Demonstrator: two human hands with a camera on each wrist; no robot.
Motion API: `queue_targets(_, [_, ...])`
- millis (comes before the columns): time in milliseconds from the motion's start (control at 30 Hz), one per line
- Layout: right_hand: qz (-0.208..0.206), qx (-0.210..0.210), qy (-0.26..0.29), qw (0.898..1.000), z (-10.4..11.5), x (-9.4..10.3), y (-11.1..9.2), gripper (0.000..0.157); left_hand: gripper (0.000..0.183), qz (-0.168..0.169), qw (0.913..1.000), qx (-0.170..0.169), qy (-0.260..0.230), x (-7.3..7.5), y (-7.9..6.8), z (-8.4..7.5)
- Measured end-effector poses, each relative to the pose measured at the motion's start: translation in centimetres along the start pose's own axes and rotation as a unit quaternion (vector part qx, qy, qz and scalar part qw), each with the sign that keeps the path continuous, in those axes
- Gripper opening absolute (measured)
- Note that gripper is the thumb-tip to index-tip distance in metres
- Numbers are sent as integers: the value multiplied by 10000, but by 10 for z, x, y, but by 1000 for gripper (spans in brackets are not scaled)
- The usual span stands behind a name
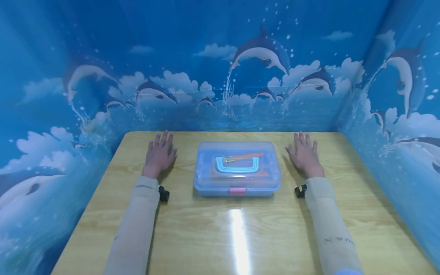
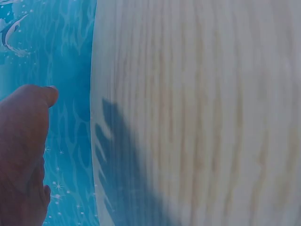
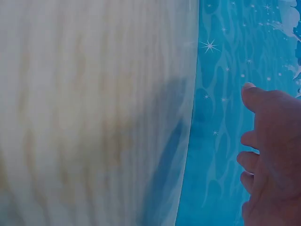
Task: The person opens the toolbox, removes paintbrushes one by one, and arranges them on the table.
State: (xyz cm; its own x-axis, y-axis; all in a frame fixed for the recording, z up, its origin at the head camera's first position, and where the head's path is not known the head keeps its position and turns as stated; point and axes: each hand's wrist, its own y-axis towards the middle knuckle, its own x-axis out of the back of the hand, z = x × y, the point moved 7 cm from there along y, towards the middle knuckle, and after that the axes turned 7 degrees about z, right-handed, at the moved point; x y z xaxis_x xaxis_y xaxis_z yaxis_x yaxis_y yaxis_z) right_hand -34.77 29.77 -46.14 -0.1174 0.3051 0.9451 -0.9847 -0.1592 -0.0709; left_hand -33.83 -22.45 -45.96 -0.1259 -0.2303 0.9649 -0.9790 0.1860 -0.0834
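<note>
From where I stand, the box [image 1: 237,181] sits closed on the desk [image 1: 192,236], pink latch [image 1: 237,191] on its near side. Left hand [image 1: 159,156]: released, fingers extended, left of the box and apart. Right hand [image 1: 305,156]: likewise, at right. Dolphin backdrop [image 1: 192,38] beyond the desk.

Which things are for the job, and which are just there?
Probably for the job:
- closed plastic box
- orange thing showing through its lid
- left hand
- right hand

Just there:
- dolphin backdrop
- wooden table
- black wrist cameras
</note>
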Motion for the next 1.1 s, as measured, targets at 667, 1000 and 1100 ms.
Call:
queue_targets(667, [648, 562, -19, 9963, 59, 52, -66, 81, 65, -74, 9866, -1537, 540, 43, -38, -78])
queue_targets(1000, [305, 1872, 265, 9815, 135, 68, -137, 58, 58, -717, 9558, -2790, 588, 53, -93, -133])
queue_targets(1100, [161, 2413, 319, 9698, 155, 60, -150, 48, 57, -1101, 9348, -3312, 656, 51, -105, -146])
